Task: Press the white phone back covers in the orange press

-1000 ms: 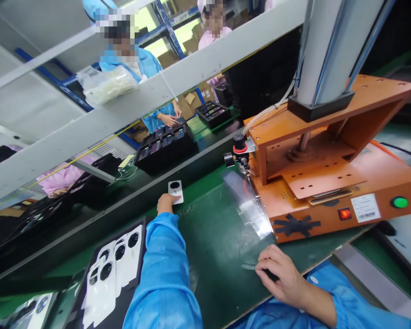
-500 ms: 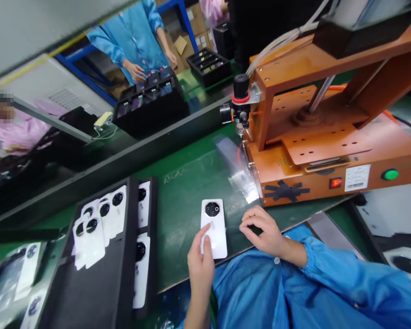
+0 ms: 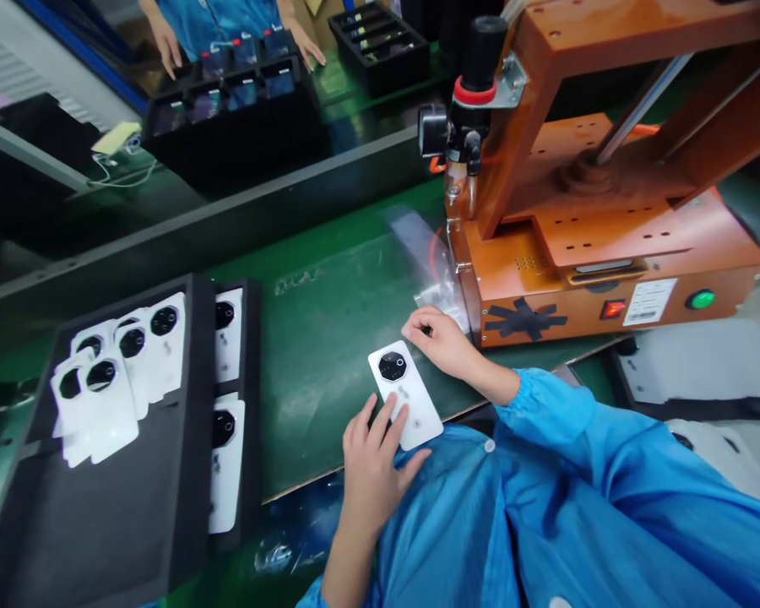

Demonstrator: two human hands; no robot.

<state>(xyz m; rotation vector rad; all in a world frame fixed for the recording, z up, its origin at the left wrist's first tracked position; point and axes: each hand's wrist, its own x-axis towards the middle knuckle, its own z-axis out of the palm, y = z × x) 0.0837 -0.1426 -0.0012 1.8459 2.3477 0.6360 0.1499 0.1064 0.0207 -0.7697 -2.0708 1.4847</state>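
Note:
A white phone (image 3: pixel 426 414) lies tilted at the table's front edge, back side up, its black camera module toward the far end. My left hand (image 3: pixel 375 460) is at its lower left, fingers spread, the fingertips on or just over the phone's left side and the thumb near its bottom edge. Close to the phone's upper right corner is my right hand (image 3: pixel 443 342), its thumb and forefinger pinched together. Whatever may be between those fingertips is too small to make out.
To the left, a black foam tray (image 3: pixel 101 523) bears several white phone back panels (image 3: pixel 111 414). A second black tray (image 3: pixel 248 355) beside it holds two white phones. An orange press (image 3: pixel 583 312) stands at right, with clear plastic film (image 3: pixel 427 253) alongside. Across the bench, a person's hands (image 3: pixel 301 42) flank a black box (image 3: pixel 228 143).
The phone has turned, its top now leaning left. My left fingers have spread out over it, and my right hand has moved left and up to its upper corner. The camera view has shifted.

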